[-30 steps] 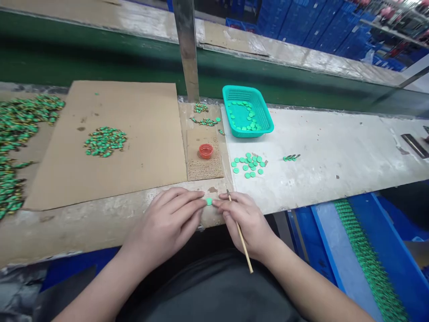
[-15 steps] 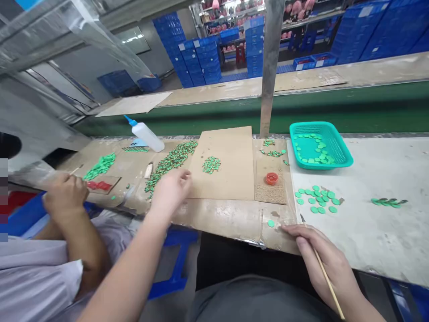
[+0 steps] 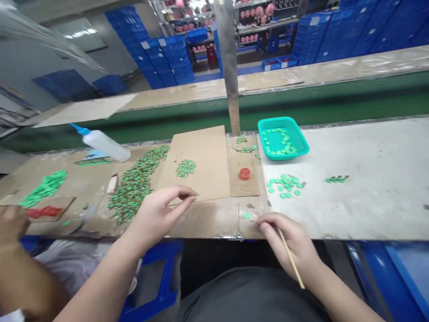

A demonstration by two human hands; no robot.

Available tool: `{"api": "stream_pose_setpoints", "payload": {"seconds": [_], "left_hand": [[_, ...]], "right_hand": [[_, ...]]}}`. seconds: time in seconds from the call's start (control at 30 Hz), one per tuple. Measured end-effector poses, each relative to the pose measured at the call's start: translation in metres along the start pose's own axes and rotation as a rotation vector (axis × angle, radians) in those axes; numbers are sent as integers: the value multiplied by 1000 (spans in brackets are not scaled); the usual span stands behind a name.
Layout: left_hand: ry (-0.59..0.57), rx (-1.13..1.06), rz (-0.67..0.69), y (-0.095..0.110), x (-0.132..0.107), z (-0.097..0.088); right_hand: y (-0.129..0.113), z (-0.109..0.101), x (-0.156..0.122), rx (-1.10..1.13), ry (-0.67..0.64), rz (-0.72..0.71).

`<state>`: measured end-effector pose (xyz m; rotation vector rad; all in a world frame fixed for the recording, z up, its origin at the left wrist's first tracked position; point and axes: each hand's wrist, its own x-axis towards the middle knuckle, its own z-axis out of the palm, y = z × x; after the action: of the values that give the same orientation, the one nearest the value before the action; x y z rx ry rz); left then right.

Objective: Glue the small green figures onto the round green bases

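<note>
My right hand [image 3: 290,243] grips a thin wooden paintbrush [image 3: 291,259], its handle slanting down toward me and its tip hard to see. Just left of those fingers, a single green disc [image 3: 247,215] lies on the bench edge. Over the near edge of a cardboard sheet [image 3: 211,152], my left hand [image 3: 167,208] has thumb and forefinger pinched together; anything between them is too small to name. On that sheet is a small heap of green-and-brown pieces [image 3: 185,168]. A larger pile of similar pieces [image 3: 134,183] spreads to the left of it. A red cap-like cup [image 3: 244,173] stands on a smaller board.
Loose green discs [image 3: 284,185] lie below a teal basket [image 3: 284,156] holding more. A short row of pieces [image 3: 337,179] sits farther right. A white bottle [image 3: 106,145] leans at the back left. A metal post [image 3: 229,67] rises behind. A co-worker's hand [image 3: 11,223] is at far left.
My left hand has moved away from the large pile, toward the cardboard's near edge, fingertips pinched. My right hand still holds the paintbrush near the single disc. The view has turned right.
</note>
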<state>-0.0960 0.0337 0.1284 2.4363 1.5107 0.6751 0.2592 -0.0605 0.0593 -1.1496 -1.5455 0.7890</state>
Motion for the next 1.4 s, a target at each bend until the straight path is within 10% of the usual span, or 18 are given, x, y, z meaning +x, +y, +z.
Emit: {"api": "stream_pose_setpoints", "payload": {"seconds": [0.13, 0.27, 0.6, 0.9, 1.07, 1.4], "left_hand": [[8, -142, 315, 73, -1, 17], [15, -171, 446, 100, 4, 25], [66, -671, 88, 118, -56, 91], [66, -513, -94, 63, -9, 107], [-105, -585, -10, 52, 28, 119], [-106, -488, 22, 51, 21, 133]], "right_hand": [[-30, 12, 20, 283, -176, 247], [-40, 20, 26, 425, -202, 337], [-31, 11, -23, 775, -294, 612], [1, -27, -18, -143, -186, 71], [-6, -41, -6, -177, -145, 45], [8, -25, 4, -115, 126, -3]]}}
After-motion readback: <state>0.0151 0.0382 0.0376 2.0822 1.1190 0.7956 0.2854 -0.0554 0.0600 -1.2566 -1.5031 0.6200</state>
